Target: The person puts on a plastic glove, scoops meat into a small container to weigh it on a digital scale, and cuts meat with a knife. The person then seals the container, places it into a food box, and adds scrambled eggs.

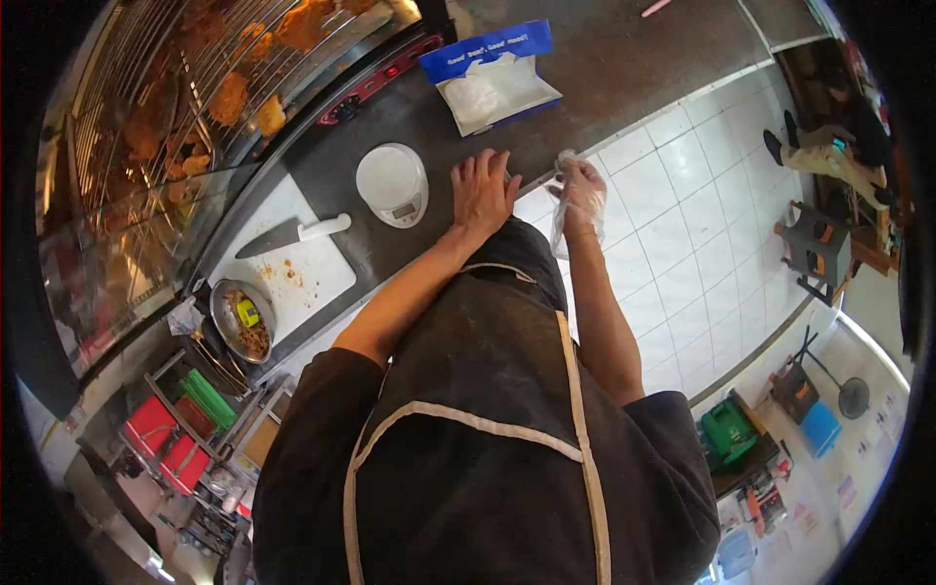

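Bare and with its fingers apart, my left hand (483,195) rests on the dark counter's edge, just right of a white digital scale (392,183). Clear thin plastic, like a disposable glove (561,234), hangs around my right hand (583,190), whose fingers are curled together beyond the counter edge over the floor. Above my left hand lies an open blue and white box (500,90) with white contents. A knife with a white handle (324,227) lies on a white cutting board (297,268) dotted with brown crumbs.
A glass display case (229,97) with fried food on racks stands at the upper left. Beside the board sits a metal bowl (244,322) holding food and a yellow-green item. A seated person (838,156) is at the far right, near a grey stool (817,244).
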`<state>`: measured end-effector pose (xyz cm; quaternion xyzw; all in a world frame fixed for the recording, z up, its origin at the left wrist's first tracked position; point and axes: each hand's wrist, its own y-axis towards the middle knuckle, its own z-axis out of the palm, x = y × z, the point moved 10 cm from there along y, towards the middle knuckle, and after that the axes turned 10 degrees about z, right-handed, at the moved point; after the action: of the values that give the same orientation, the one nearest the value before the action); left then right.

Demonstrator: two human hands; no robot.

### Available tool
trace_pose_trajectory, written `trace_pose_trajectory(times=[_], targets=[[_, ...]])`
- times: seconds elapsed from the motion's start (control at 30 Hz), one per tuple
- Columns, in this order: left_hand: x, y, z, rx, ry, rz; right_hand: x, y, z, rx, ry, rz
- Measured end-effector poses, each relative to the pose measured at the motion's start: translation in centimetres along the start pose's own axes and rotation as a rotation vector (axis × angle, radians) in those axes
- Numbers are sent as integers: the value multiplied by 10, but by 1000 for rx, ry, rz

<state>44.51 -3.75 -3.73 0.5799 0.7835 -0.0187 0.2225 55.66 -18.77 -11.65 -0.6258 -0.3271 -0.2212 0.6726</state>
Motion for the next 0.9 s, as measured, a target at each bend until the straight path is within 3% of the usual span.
trace_pose_trajectory(times=[0.1,0.37,0.47,0.67,0.9], targets=[[0,1,16,161,33,-11,-14,2,-34,-54,3,40],[-2,7,31,254,84,126,-57,5,-99,-210,194,160],[-14,5,31,291,12,282,-66,1,-119,-264,266,200],[-16,4,38,345,73,338,-62,10,-141,-287,371,132],[-23,2,33,429,141,239,-23,-9,-139,-261,396,18]])
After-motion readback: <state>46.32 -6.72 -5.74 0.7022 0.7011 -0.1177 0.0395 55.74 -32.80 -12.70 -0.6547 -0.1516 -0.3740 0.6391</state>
